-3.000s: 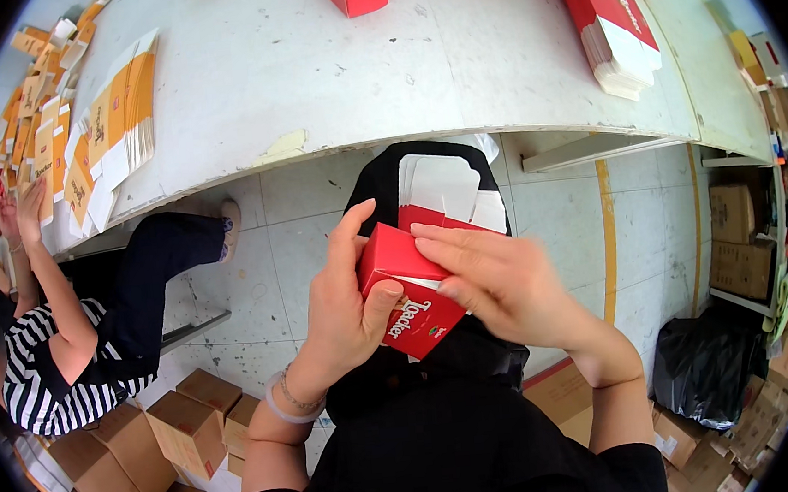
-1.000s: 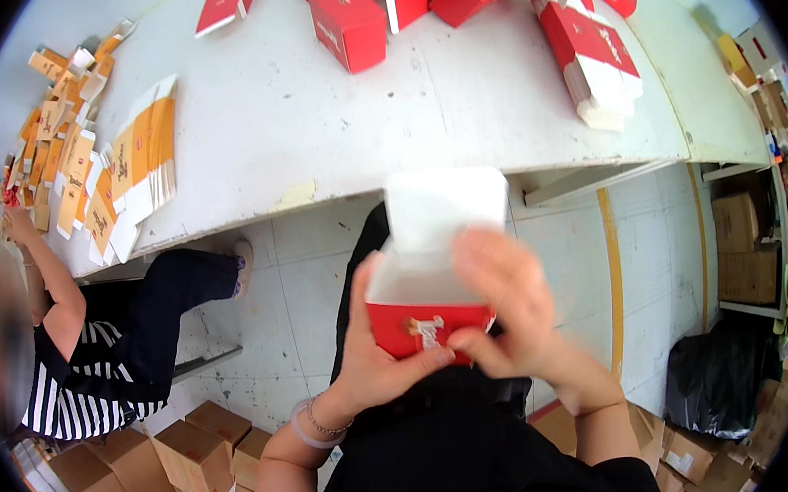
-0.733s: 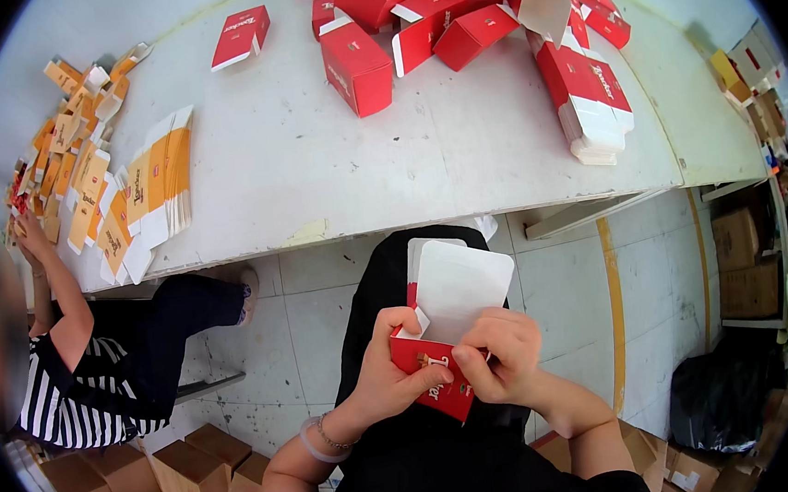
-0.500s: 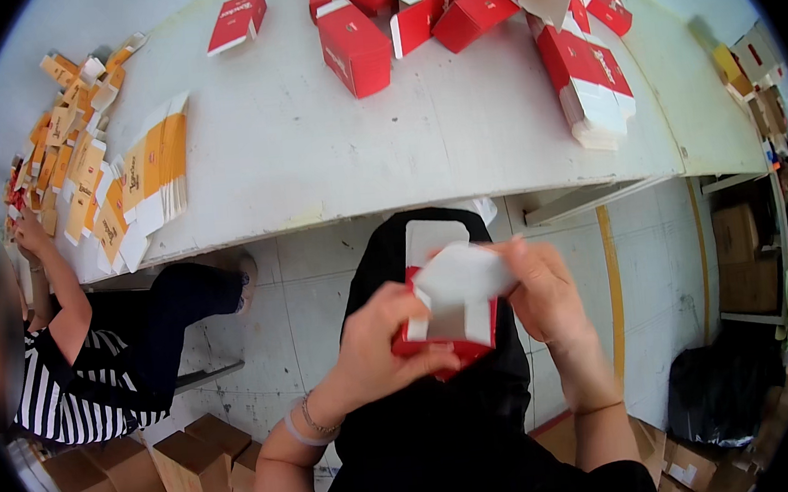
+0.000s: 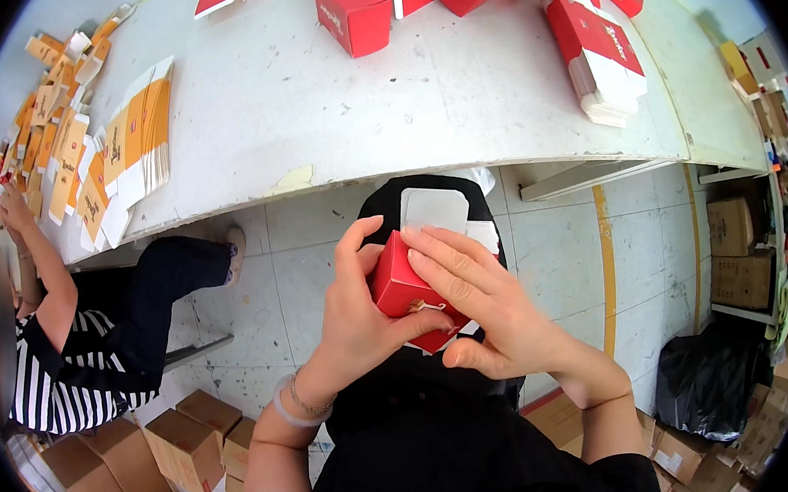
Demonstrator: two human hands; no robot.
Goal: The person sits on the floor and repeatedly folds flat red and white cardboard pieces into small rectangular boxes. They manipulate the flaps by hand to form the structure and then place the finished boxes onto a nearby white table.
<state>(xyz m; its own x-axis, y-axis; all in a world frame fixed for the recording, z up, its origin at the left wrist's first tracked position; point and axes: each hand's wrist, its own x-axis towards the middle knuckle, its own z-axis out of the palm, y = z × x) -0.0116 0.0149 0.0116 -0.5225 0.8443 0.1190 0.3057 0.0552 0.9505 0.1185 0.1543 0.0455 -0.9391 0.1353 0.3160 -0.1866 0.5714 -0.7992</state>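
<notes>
At the centre of the frame, a red box [image 5: 388, 269] sat directly between the hands, touching both, its long axis seemingly slanting from upper left to lower right, though fingers hid much of it. The left hand [image 5: 351, 307] curled around its left side, thumb across the front, gripping it. The right hand [image 5: 500, 319] lay over its upper right, fingers extended, thumb spread apart; neither was nearer.

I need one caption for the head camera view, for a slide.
Before a white table, the left hand holds a red box while the right hand lies across it.
</notes>
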